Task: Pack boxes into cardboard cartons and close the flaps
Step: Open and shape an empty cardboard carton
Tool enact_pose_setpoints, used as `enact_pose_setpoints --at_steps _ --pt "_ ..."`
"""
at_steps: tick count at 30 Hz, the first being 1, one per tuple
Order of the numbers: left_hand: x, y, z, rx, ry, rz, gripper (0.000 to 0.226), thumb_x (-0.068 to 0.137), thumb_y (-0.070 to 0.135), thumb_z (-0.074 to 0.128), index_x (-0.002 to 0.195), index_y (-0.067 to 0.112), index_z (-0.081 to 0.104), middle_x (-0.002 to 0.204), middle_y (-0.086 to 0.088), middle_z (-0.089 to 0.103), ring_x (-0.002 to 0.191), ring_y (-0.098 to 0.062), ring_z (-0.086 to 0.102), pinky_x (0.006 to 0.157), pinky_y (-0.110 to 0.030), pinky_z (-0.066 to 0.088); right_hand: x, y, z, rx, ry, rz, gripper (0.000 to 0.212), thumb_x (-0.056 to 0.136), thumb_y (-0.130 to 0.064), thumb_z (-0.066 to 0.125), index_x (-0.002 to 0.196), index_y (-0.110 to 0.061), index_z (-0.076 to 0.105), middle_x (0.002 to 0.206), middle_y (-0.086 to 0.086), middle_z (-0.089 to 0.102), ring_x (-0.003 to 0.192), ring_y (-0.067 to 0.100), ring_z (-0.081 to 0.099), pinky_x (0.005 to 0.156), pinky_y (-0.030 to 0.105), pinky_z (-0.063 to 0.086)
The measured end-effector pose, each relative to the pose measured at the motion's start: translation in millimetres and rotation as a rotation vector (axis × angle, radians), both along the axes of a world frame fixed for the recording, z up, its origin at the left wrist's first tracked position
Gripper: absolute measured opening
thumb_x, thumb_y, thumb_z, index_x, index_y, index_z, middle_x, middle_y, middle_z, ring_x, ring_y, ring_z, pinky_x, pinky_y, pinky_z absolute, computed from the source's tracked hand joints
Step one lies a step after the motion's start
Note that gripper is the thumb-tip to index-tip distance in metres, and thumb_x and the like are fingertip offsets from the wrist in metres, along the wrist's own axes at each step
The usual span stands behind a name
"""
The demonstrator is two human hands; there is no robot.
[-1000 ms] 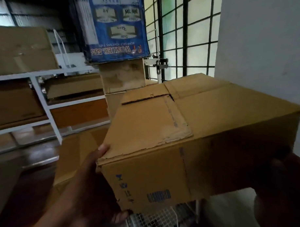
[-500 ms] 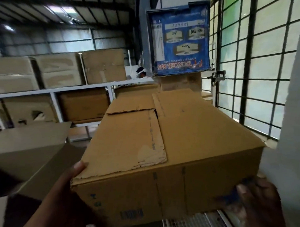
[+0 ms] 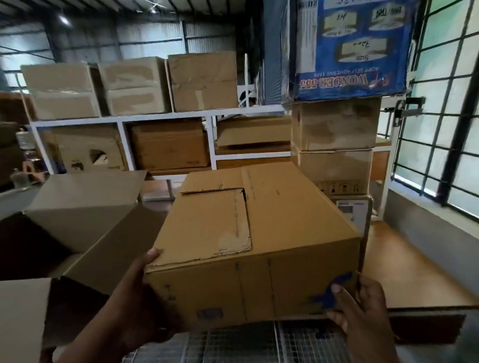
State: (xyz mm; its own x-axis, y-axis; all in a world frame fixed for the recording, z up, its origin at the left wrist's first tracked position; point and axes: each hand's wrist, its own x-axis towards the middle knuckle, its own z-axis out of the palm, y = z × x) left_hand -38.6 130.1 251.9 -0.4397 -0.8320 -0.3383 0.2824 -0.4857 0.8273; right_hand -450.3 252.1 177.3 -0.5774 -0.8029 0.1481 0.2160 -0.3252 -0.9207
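A closed brown cardboard box point(image 3: 258, 236) with worn top flaps hangs in the air in front of me. My left hand point(image 3: 136, 302) grips its near left corner, thumb on the top edge and fingers hidden under the box. At the near right corner my right hand point(image 3: 364, 318) holds it, thumb pressed on the front face by a blue mark. To the left stands a large open carton point(image 3: 100, 247) with its flaps up and a dark inside.
A stack of cartons point(image 3: 334, 146) topped by a blue tape box point(image 3: 351, 44) rises behind the held box. White shelving point(image 3: 121, 120) with several cartons fills the back. Flat cardboard sheets point(image 3: 414, 274) lie at right under a barred window. A wire mesh surface point(image 3: 240, 349) is below.
The view has swung left and back. The held box now sits lower and more level in front of me, beside the open carton. Both hands keep their hold.
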Motion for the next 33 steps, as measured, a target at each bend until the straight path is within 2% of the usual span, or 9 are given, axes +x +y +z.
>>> enact_pose_setpoints --at_steps 3,6,10,16,20,22,26,30,33 --pt "-22.7 -27.6 -9.0 -0.013 -0.07 0.087 0.095 0.055 0.09 0.078 0.128 0.03 0.08 0.13 -0.023 0.074 0.122 -0.047 0.061 0.097 -0.055 0.044 -6.5 -32.2 -6.4 0.05 -0.083 0.057 0.06 0.066 -0.052 0.095 0.118 -0.057 0.065 0.136 -0.009 0.073 0.111 0.023 0.079 0.079 0.051 0.068" --pt "-43.7 -51.9 -15.3 0.007 -0.068 0.132 0.091 0.068 0.086 0.077 0.137 0.027 0.076 0.145 -0.025 0.067 0.132 -0.055 0.062 0.113 -0.075 0.04 -18.0 -71.0 -22.5 0.079 -0.079 0.084 0.05 0.083 -0.038 0.085 0.127 -0.049 0.065 0.133 -0.012 0.074 0.112 0.022 0.08 0.083 0.051 0.068" --pt "-62.9 -91.8 -33.5 0.071 -0.012 0.151 0.091 0.072 0.085 0.078 0.144 0.03 0.07 0.152 -0.024 0.062 0.135 -0.059 0.058 0.112 -0.086 0.033 -29.2 -116.7 -43.9 0.116 -0.108 0.114 0.041 0.087 -0.038 0.084 0.121 -0.05 0.065 0.124 -0.02 0.075 0.112 0.02 0.079 0.082 0.046 0.069" --pt "-73.0 -156.1 -68.9 -0.027 0.058 0.32 0.08 0.075 0.076 0.082 0.143 0.037 0.071 0.146 -0.011 0.07 0.131 -0.045 0.068 0.105 -0.066 0.053 -57.2 -170.7 -71.0 0.18 -0.158 0.184 0.043 0.086 -0.033 0.088 0.121 -0.046 0.067 0.122 -0.014 0.078 0.111 0.025 0.08 0.079 0.042 0.069" --pt "-57.3 -176.1 -94.9 0.011 -0.009 0.539 0.038 0.101 0.052 0.065 0.124 0.025 0.08 0.117 -0.017 0.069 0.109 -0.041 0.065 0.116 -0.069 0.044 -69.7 -200.4 -83.0 0.205 -0.167 0.199 0.035 0.096 -0.025 0.081 0.121 -0.046 0.068 0.122 -0.014 0.078 0.108 0.025 0.081 0.075 0.034 0.068" --pt "-45.6 -183.6 -99.7 0.026 0.084 0.517 0.024 0.1 0.032 0.071 0.121 0.021 0.076 0.121 -0.022 0.072 0.102 -0.039 0.072 0.106 -0.069 0.054 -73.3 -213.0 -85.9 0.194 -0.153 0.182 0.034 0.103 -0.021 0.074 0.124 -0.047 0.067 0.126 -0.012 0.077 0.11 0.025 0.08 0.078 0.036 0.069" --pt "-52.2 -183.5 -117.7 -0.038 -0.136 0.401 0.052 0.109 0.016 0.063 0.158 0.031 0.055 0.157 -0.023 0.058 0.138 -0.05 0.06 0.116 -0.074 0.043 -76.4 -232.3 -97.5 0.193 -0.07 0.212 0.037 0.107 -0.017 0.07 0.133 -0.043 0.064 0.13 -0.007 0.076 0.11 0.023 0.079 0.084 0.041 0.068" --pt "-61.2 -189.8 -121.0 -0.133 -0.227 0.31 0.059 0.083 0.024 0.093 0.138 0.025 0.071 0.144 -0.025 0.06 0.126 -0.048 0.062 0.105 -0.066 0.047 -74.5 -236.7 -105.0 0.185 -0.023 0.225 0.053 0.103 -0.006 0.071 0.14 -0.044 0.066 0.129 -0.006 0.078 0.109 0.02 0.079 0.084 0.028 0.066" --pt "-62.1 -195.1 -123.7 -0.131 -0.173 0.254 0.083 0.077 0.018 0.095 0.151 0.019 0.059 0.135 -0.02 0.066 0.119 -0.042 0.069 0.098 -0.058 0.059 -67.8 -234.6 -103.4 0.177 -0.012 0.252 0.053 0.107 -0.008 0.066 0.142 -0.048 0.066 0.132 -0.008 0.077 0.112 0.017 0.078 0.084 0.025 0.065"
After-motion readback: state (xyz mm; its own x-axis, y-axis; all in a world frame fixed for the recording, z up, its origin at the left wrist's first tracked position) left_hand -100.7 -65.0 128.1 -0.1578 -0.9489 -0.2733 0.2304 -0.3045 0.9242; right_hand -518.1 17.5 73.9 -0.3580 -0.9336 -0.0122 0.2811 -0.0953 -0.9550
